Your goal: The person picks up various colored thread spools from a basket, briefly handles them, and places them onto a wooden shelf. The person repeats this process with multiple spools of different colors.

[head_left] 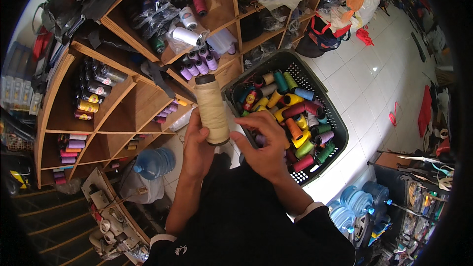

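Note:
A tall cream thread spool (212, 108) with dark ends stands nearly upright in front of my chest. My left hand (193, 143) is closed around its lower left side, the thumb across the front. To the right of the spool, my right hand (266, 143) has its thumb and fingers apart, close to the thread and holding nothing. Beyond that hand is a dark green perforated basket (337, 113), with many coloured thread spools lying jumbled in it, among them an orange spool (294, 129). My right hand hides part of the basket's contents.
A wooden cubby shelf (123, 106) with lilac spools (201, 63) and other threads rises ahead and left. A blue water jug (155, 162) stands near its base. Several more jugs (355, 201) are at lower right. A sewing machine (106, 216) sits lower left.

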`<control>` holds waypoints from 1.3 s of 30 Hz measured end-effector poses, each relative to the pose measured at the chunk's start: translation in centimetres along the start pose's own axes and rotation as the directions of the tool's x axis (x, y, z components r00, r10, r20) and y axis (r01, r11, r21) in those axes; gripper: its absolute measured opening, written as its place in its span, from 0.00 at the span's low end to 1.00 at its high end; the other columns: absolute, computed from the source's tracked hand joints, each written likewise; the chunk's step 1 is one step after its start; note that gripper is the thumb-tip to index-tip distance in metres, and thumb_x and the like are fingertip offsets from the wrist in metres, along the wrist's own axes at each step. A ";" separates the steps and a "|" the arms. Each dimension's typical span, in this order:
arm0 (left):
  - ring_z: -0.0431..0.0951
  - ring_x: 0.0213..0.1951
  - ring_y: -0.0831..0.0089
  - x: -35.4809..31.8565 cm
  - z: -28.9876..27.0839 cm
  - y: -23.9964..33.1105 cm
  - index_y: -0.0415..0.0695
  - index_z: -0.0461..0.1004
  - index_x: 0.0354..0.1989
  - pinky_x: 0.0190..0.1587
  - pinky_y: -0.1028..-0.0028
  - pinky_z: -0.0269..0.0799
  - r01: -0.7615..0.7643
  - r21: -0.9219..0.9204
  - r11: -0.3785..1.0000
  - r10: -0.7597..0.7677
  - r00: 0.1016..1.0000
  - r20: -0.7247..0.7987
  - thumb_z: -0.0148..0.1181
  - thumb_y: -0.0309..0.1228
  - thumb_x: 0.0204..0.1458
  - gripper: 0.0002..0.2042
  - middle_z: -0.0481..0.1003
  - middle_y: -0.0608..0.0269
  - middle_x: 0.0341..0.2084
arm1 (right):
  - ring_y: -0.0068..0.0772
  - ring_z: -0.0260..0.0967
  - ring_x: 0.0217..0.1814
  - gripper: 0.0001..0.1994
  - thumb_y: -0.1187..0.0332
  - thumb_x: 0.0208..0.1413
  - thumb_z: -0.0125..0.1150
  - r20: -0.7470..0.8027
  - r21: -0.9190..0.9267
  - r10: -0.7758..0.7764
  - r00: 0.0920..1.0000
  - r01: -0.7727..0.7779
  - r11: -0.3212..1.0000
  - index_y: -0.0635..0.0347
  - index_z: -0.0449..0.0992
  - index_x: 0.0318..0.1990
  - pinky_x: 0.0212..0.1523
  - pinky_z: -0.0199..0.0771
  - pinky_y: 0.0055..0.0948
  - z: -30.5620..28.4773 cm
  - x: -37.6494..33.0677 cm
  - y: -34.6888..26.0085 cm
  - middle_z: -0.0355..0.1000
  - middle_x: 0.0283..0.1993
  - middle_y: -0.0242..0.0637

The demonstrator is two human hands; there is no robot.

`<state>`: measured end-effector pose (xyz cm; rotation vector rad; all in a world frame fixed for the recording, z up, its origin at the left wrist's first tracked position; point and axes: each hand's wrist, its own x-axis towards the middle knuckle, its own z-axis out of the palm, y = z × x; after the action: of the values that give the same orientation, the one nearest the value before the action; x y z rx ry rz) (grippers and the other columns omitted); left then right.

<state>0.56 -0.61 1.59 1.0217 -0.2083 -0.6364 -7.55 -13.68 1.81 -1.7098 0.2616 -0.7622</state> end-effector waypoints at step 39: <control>0.71 0.50 0.70 -0.1 -1.2 1.5 0.35 0.63 0.53 0.51 0.72 0.67 -0.126 0.189 0.974 0.127 0.992 0.007 0.60 0.24 0.52 0.21 0.70 0.53 0.48 | 0.34 0.66 0.42 0.11 0.73 0.51 0.61 0.357 0.097 0.075 0.931 -0.116 0.988 0.63 0.66 0.40 0.44 0.65 0.30 0.1 2.3 0.5 0.65 0.39 0.39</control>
<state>1.65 0.85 2.28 1.1826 -0.3323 -0.5045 -5.62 -14.96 2.17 -1.6749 0.0496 -0.3798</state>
